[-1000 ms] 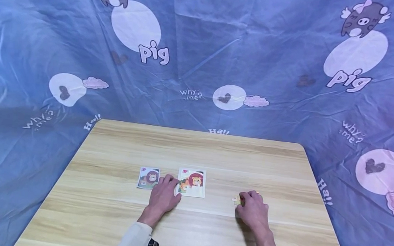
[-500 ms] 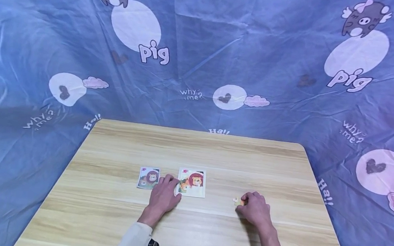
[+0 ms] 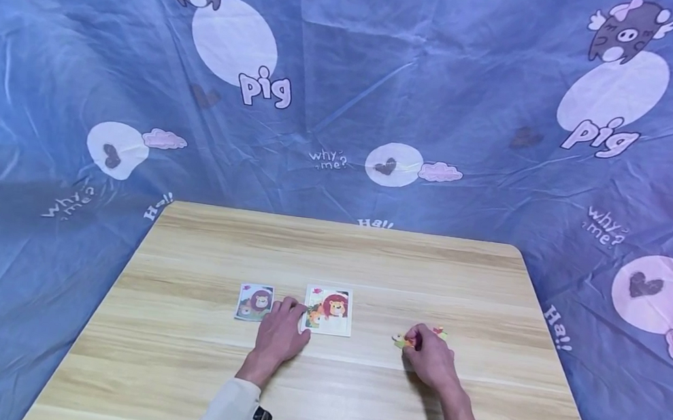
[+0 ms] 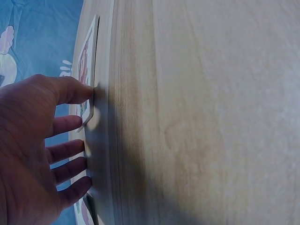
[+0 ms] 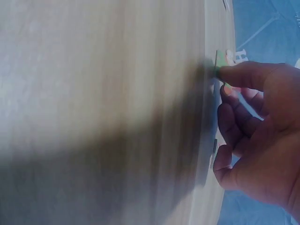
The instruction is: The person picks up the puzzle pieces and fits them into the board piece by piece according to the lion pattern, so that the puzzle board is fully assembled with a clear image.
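My left hand [image 3: 282,331] rests at the left edge of a white-framed puzzle board [image 3: 344,330], with its thumb and index finger touching the frame and the other fingers loosely extended. The board carries a lion picture with a blank white area at the lower right. To the right, my right hand [image 3: 430,358] pinches a small green-and-orange puzzle piece [image 3: 401,342] between thumb and fingers. In the right wrist view the green piece [image 5: 221,60] stands tilted near the tabletop, its lower part hidden by the fingertips. Whether it touches the table, I cannot tell.
A lion picture card [image 3: 254,303] lies left of the board, beside the left hand. Another colourful puzzle piece [image 3: 440,332] lies just beyond the right hand. The wooden table [image 3: 331,257] is bordered by a blue printed cloth [image 3: 338,196] at the back and sides.
My right hand has shifted slightly left with the puzzle piece, whose visible angle has changed. Another piece behind that hand has come into sight. My left hand keeps its place at the board.
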A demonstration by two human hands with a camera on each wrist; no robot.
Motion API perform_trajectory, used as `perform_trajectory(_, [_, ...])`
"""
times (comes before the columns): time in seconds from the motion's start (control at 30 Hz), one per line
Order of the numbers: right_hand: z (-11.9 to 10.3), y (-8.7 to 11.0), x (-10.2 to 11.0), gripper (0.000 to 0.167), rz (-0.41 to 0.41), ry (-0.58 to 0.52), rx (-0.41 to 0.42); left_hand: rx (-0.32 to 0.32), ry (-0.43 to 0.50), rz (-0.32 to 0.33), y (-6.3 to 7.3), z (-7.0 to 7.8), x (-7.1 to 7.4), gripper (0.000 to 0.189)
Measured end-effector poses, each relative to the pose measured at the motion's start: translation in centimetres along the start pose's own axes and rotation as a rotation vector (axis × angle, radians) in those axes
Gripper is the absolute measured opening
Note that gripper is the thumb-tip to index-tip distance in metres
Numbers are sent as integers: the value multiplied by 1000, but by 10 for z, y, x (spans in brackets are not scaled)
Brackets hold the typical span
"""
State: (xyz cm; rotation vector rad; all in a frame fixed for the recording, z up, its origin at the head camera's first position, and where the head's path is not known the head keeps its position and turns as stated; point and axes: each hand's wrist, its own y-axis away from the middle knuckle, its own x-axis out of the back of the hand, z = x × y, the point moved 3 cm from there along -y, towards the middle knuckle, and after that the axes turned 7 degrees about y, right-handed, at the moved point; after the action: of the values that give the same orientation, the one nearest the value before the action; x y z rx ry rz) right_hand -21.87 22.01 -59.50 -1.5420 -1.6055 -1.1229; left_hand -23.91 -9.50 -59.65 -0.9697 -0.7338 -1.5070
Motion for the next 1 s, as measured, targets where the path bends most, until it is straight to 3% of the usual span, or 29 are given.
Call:
perform_trajectory(0.43, [-21,-8,-2,12,138,-221,121,6,-7,-2,-1,0,0,44])
perform_trajectory(1.0, [-55,-17,-18,13,72,-276,129,8,-8,-8,0,2,1,44])
